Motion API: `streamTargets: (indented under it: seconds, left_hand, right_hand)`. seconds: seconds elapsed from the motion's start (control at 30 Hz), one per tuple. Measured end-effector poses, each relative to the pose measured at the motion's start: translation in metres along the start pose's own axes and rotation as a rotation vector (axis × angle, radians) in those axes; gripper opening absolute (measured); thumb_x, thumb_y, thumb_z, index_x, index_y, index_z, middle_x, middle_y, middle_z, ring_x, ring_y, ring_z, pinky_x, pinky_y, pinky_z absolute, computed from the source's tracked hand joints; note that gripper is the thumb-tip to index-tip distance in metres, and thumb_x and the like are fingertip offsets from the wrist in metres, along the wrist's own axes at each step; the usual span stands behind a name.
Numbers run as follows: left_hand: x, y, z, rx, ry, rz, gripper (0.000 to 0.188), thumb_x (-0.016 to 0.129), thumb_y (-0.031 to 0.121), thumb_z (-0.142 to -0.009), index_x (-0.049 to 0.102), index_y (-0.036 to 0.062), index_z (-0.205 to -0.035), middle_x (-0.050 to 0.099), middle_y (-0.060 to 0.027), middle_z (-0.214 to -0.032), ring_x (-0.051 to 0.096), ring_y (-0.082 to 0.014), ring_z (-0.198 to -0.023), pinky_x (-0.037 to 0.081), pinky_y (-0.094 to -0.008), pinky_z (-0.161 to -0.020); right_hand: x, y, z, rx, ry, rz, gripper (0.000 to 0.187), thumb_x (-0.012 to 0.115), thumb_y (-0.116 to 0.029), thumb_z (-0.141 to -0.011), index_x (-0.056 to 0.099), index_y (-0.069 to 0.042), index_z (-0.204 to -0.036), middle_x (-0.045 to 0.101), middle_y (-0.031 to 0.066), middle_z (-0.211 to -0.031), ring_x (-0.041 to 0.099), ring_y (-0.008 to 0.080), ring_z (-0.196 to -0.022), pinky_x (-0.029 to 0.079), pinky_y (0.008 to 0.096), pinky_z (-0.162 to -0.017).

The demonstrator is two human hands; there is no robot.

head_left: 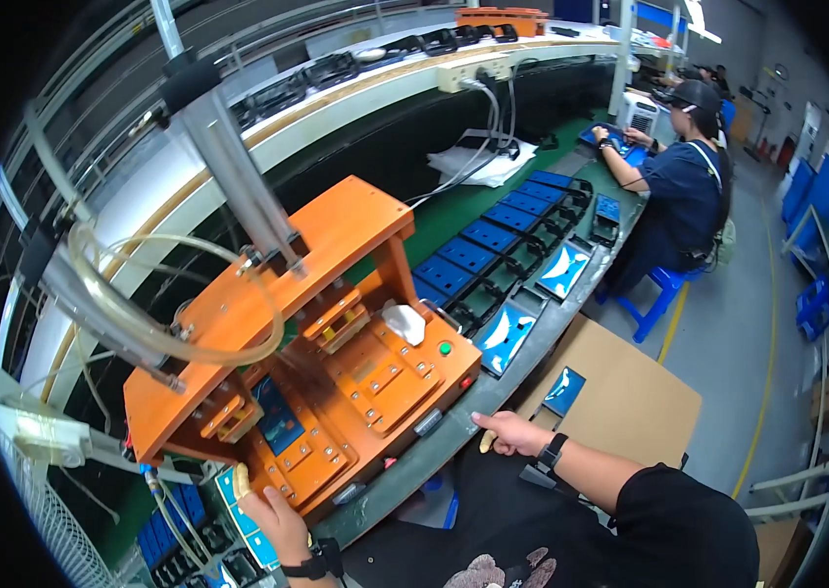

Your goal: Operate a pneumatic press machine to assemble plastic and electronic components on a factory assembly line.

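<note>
My left hand (280, 521) is at the front left of an orange press fixture (390, 367), its thumb and covered forefinger apart. Beside and partly under it lies a flat sheet with light-blue rectangles (255, 537); whether the fingertips touch it is unclear. In the fixture's left bay sits a dark blue panel (278, 416). My right hand (514, 434) hovers by the bench's front edge, thumb out and a covered finger pointing down, with no object visible in it. Just beyond it, a small blue panel (564, 390) rests on brown cardboard (630, 397).
Two metal cylinders (233, 157) and a looped clear hose (189, 355) rise over the fixture. Blue panels in black frames (488, 237) line the green bench, with glossy blue plates (506, 337) nearer its edge. A seated person (694, 186) works at the far end.
</note>
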State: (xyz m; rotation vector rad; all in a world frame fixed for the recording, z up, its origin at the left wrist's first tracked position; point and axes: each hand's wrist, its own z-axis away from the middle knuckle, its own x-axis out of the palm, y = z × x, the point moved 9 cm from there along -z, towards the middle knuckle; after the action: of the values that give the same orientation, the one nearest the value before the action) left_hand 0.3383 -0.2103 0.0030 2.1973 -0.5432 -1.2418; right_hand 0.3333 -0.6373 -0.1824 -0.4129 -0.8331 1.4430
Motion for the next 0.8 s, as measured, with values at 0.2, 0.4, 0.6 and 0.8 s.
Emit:
streamTargets:
  seconds: [0.2, 0.4, 0.6, 0.8]
  left_hand:
    - [0.004, 0.022, -0.003, -0.017, 0.021, 0.136, 0.048, 0.039, 0.016, -0.1, 0.034, -0.0051, -0.143, 0.035, -0.0201, -0.147, 0.032, -0.0328, -0.137, 0.023, -0.0399, -0.113]
    - [0.004, 0.054, -0.01, 0.164, 0.061, 0.109, 0.045, 0.032, 0.013, -0.102, 0.034, -0.0017, -0.144, 0.038, -0.0132, -0.147, 0.039, -0.0251, -0.134, 0.03, -0.0355, -0.111]
    - [0.005, 0.035, -0.004, 0.024, 0.069, 0.185, 0.045, 0.031, 0.016, -0.103, 0.035, -0.0007, -0.144, 0.04, -0.0112, -0.145, 0.042, -0.0221, -0.129, 0.035, -0.0332, -0.106]
    - [0.003, 0.035, 0.001, 0.098, 0.124, 0.128, 0.045, 0.03, 0.022, -0.106, 0.035, 0.0026, -0.145, 0.043, -0.0072, -0.144, 0.047, -0.0184, -0.122, 0.041, -0.0286, -0.095]
  right_hand:
    - [-0.005, 0.001, -0.002, -0.022, 0.008, 0.012, 0.046, 0.056, -0.053, -0.094, 0.056, -0.008, -0.086, 0.064, 0.0064, -0.071, 0.04, 0.0053, -0.044, 0.023, 0.0216, -0.037]
    - [-0.005, 0.009, -0.01, 0.013, -0.067, -0.046, 0.043, 0.056, -0.053, -0.095, 0.058, -0.01, -0.093, 0.064, 0.0049, -0.074, 0.041, 0.0042, -0.046, 0.023, 0.0203, -0.036]
    - [-0.004, 0.01, -0.014, 0.039, -0.132, -0.072, 0.039, 0.057, -0.049, -0.096, 0.058, -0.01, -0.092, 0.066, 0.0061, -0.079, 0.04, 0.0043, -0.046, 0.022, 0.0196, -0.037]
    - [0.003, 0.006, -0.01, 0.057, -0.167, -0.241, 0.039, 0.06, -0.045, -0.095, 0.059, -0.007, -0.086, 0.066, 0.0067, -0.076, 0.04, 0.0062, -0.046, 0.021, 0.0214, -0.037]
